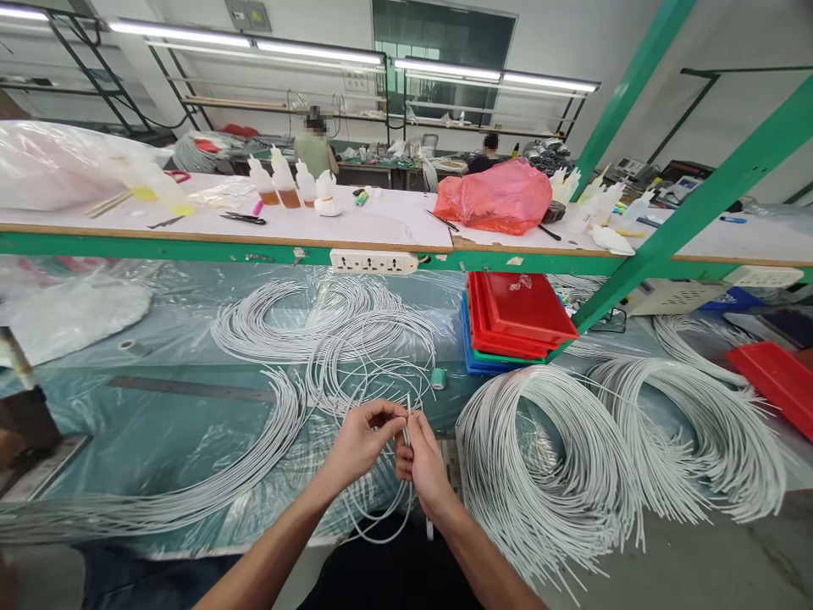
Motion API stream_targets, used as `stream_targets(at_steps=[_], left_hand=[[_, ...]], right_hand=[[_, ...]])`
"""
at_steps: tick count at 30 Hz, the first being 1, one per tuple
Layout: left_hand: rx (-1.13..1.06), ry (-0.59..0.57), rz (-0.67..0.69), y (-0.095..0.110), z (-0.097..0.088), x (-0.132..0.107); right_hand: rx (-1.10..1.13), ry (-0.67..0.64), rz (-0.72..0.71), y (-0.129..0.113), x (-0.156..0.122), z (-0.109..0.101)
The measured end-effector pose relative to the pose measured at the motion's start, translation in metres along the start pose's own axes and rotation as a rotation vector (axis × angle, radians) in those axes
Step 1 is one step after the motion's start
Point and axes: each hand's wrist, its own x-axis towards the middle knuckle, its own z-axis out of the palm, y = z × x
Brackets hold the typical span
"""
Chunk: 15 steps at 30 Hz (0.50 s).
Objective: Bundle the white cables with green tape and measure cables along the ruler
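Close together over the front of the bench, both my hands grip a thin white cable (pixel 410 402) whose end pokes up between them. My left hand (pixel 362 440) is closed, thumb and forefinger pinching near that end. Fingers curled, my right hand (pixel 427 466) holds the same cable just beside it, and its loop (pixel 381 539) hangs below. Just beyond the hands lies a loose pile of white cables (pixel 356 364), with a larger coil (pixel 285 318) behind it. A small green spool (pixel 438 379) sits right of the pile.
Big coils of white cable (pixel 546 457) fill the right side. Red trays (pixel 524 309) are stacked under the green-edged shelf (pixel 394 220), which carries bottles (pixel 284 178) and a power strip (pixel 373 262). A steel ruler (pixel 190 388) lies left. Two people sit in the background.
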Motion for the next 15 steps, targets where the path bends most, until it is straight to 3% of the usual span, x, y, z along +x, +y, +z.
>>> stream_targets(at_steps=[8,12,15], left_hand=[[-0.011,-0.035,-0.026,0.020,-0.021,0.009],[0.016,0.012,-0.012,0.015,-0.023,0.009],[0.068,-0.026,-0.013,0.012,-0.020,0.004]], right_hand=[[-0.077,-0.200,-0.023,0.004,-0.008,-0.003],[-0.064,-0.212,0.006,0.008,-0.010,-0.005],[-0.052,-0.207,0.011,0.009,-0.012,-0.008]])
